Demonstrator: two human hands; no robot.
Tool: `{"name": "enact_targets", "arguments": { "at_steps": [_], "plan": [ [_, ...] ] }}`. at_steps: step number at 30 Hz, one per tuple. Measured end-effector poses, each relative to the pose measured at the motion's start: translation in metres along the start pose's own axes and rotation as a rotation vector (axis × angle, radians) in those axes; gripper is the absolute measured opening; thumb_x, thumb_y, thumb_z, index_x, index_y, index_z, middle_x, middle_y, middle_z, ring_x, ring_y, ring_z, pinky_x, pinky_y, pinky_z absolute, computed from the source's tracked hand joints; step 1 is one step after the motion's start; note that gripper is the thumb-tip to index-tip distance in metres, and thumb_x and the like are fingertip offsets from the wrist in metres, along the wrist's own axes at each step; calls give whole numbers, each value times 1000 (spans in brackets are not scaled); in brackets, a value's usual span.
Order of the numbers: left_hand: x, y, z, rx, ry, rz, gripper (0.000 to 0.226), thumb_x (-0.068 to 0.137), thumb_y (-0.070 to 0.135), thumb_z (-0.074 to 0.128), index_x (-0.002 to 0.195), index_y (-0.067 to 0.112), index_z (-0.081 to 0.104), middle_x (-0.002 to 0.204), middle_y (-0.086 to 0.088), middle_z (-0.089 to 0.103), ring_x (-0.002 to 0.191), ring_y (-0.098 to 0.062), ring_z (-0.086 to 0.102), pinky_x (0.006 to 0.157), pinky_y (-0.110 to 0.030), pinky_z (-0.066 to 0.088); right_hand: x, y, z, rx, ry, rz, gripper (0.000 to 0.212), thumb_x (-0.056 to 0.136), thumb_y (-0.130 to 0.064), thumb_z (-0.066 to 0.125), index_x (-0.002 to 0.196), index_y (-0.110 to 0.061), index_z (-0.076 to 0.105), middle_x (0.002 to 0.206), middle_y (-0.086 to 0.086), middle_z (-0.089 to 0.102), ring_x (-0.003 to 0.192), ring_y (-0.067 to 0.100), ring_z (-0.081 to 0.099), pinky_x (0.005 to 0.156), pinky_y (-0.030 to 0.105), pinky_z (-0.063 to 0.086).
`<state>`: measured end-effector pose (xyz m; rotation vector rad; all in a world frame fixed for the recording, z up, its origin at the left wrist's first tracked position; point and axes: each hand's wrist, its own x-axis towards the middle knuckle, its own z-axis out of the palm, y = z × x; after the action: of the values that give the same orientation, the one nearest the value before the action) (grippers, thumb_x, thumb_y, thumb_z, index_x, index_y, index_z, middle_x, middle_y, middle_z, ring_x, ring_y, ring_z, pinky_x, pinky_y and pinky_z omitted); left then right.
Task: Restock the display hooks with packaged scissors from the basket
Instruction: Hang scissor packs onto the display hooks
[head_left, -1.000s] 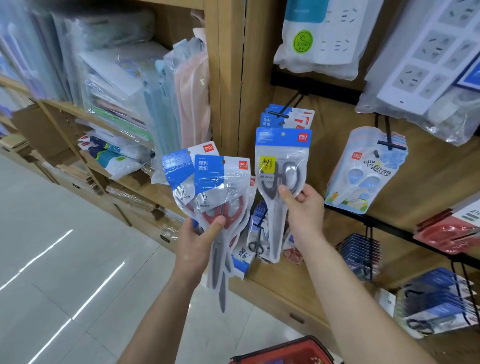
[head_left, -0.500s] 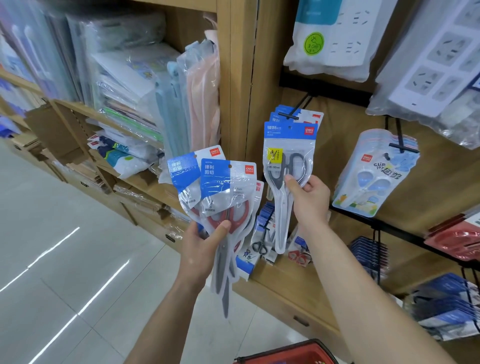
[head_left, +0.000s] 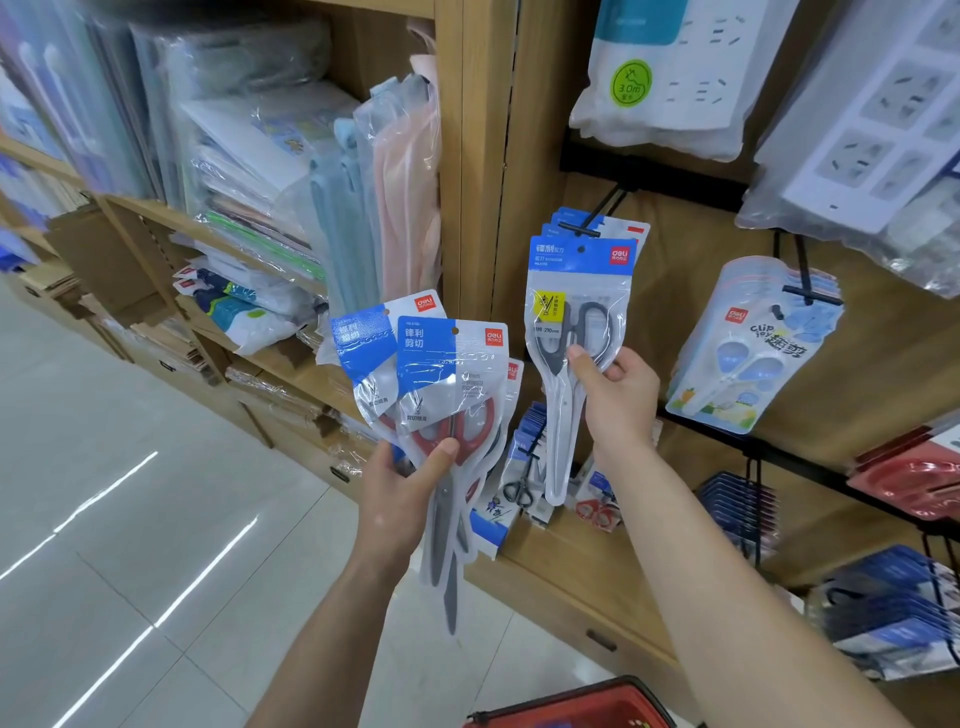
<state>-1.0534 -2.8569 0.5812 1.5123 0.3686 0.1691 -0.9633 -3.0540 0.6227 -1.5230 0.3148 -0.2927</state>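
Right hand (head_left: 615, 400) pinches grey scissors pack (head_left: 576, 322), now raised just below hook (head_left: 597, 210); hole not threaded yet. Left hand (head_left: 410, 483) grips red-handled packs (head_left: 452, 374), lower-left of hook.

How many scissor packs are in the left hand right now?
3 in the left hand: front blue-headed clear pack of red-handled scissors, second pack fanned behind upper left, third pack's edge at right. More may be hidden.
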Motion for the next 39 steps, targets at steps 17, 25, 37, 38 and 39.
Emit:
{"name": "enact_targets", "arguments": {
  "at_steps": [17, 25, 37, 38, 39],
  "plan": [
    [1, -3, 0, -17, -15, 15, 21, 89, 36, 79, 101, 45, 64, 96, 25, 73, 97, -10, 71, 75, -26, 54, 60, 6, 22, -82, 195, 25, 14, 92, -29, 77, 93, -17, 69, 84, -4, 69, 74, 9, 64, 69, 25, 50],
    [0, -2, 4, 2, -48, 35, 22, 88, 40, 77, 104, 46, 63, 96, 30, 72, 91, 3, 70, 68, -15, 52, 86, 5, 21, -139, 229, 74, 25, 91, -34, 77, 89, -12, 65, 80, -4, 65, 79, 18, 63, 72, 28, 48],
    [-4, -3, 22, -58, -120, -12, 20, 91, 26, 77, 110, 31, 69, 97, 12, 77, 90, -6, 74, 80, -30, 59, -73, 37, -15, -114, -308, 60, 17, 95, -33, 72, 111, -31, 67, 107, -10, 70, 103, 13, 69, 85, 35, 59],
    [-5, -3, 26, -69, -124, -19, 22, 91, 24, 77, 112, 27, 70, 99, 7, 78, 92, -10, 75, 81, -32, 61, -80, 42, -13, -88, -324, 83, 26, 92, -32, 76, 115, -30, 65, 108, -8, 71, 101, 13, 71, 82, 34, 61],
    [-7, -2, 30, -81, -125, -24, 23, 92, 23, 78, 113, 23, 71, 100, 3, 78, 93, -13, 76, 79, -31, 62, -85, 43, -11, -59, -311, 104, 34, 89, -29, 79, 119, -29, 63, 109, -6, 71, 98, 13, 72, 78, 32, 61]
  ]
}}
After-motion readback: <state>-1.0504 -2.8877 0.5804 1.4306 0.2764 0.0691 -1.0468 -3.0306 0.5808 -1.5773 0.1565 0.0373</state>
